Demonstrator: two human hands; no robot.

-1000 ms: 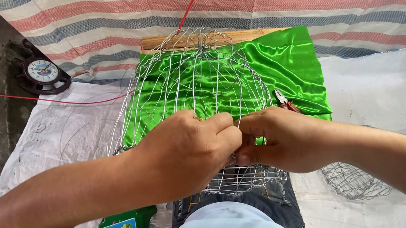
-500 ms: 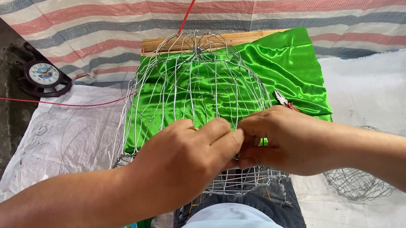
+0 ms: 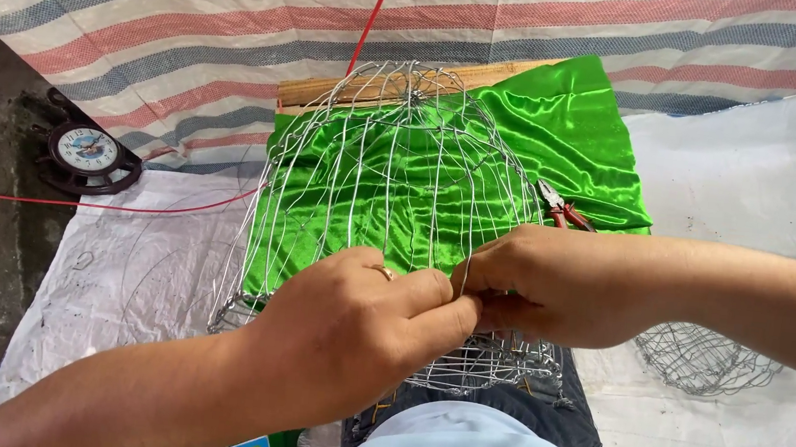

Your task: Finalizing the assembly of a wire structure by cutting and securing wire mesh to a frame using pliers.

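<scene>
A dome-shaped cage of thin silver wire (image 3: 393,174) lies on its side over shiny green cloth (image 3: 566,123), its open rim toward my lap. My left hand (image 3: 347,332) and my right hand (image 3: 549,284) meet at the near rim of the cage, fingertips pinched together on its wires. The spot they pinch is partly hidden by my fingers. Red-handled pliers (image 3: 562,209) lie on the cloth just beyond my right hand.
A wooden board (image 3: 333,92) sticks out behind the cloth. A small black clock (image 3: 88,154) stands at the left on dark ground. A red cable (image 3: 376,14) crosses the striped tarp (image 3: 192,24). Another wire mesh piece (image 3: 704,359) lies right on white sheeting (image 3: 767,183).
Both hands have shifted slightly on the cage rim, and the cage has tilted a little. The pinch point has moved along the wires.
</scene>
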